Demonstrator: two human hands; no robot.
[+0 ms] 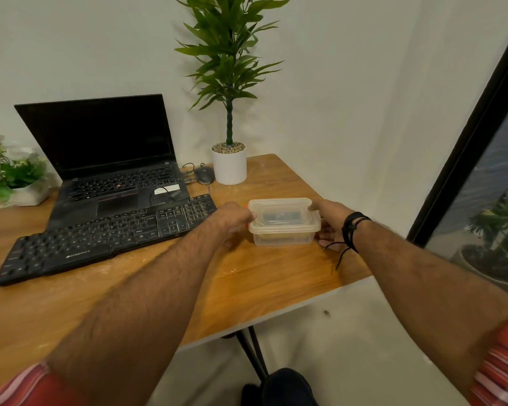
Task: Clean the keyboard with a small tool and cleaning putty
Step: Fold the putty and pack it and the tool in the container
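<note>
Right of the black keyboard [106, 238] on the wooden worktop [276, 276] sits a clear lidded plastic container [283, 222], long axis running left to right, and both hands are on it! Left hand [232, 219] pinches the lid's left edge; right hand [329, 221] curls its grip around the right end. Something dark, likely the putty or tool, shows blurred inside. Lid not off yet; prying it up looks next. Keyboard lies nearer the left hand.

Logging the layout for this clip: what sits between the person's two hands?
In the head view, a clear lidded plastic container stands on the wooden table between the left hand and the right hand; both hold its ends.
</note>
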